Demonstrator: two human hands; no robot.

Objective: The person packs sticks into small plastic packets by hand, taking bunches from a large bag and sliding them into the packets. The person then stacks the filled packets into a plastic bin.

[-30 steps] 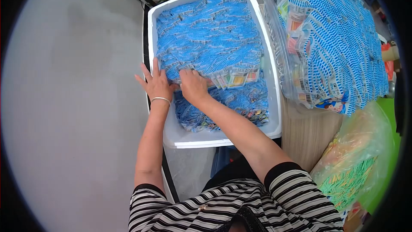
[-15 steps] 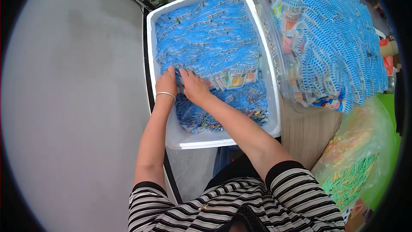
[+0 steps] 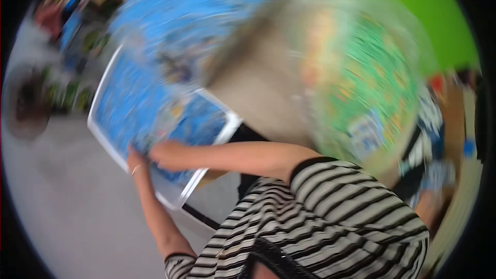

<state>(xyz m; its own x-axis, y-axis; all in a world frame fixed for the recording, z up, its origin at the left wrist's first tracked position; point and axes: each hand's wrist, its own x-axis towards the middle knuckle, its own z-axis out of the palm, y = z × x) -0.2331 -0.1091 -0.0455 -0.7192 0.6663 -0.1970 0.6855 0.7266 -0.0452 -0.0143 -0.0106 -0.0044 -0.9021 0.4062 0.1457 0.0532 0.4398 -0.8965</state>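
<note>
A white foam box (image 3: pixel 103 85) holds a dense layer of small packets with blue-striped edges (image 3: pixel 137 95). My left hand (image 3: pixel 137 161) is at the box's left side, with a bracelet on its wrist. Beside it, my right hand (image 3: pixel 169 155) reaches over the packets near the same side. Both hands are close together and seem to touch the packets. Motion blur smears the fingers, so their grip does not show.
A heap of blue-edged packets in clear plastic (image 3: pixel 201 5) lies beyond the box. To the right, a clear bag of green and yellow sticks (image 3: pixel 372 62) rests by a brown surface (image 3: pixel 263 72). A bright green surface (image 3: pixel 429 5) lies behind it.
My head view has swung right, blurring everything; the box now appears tilted and further left. The bag of green sticks shows more fully. Both hands stay at the box's left side.
</note>
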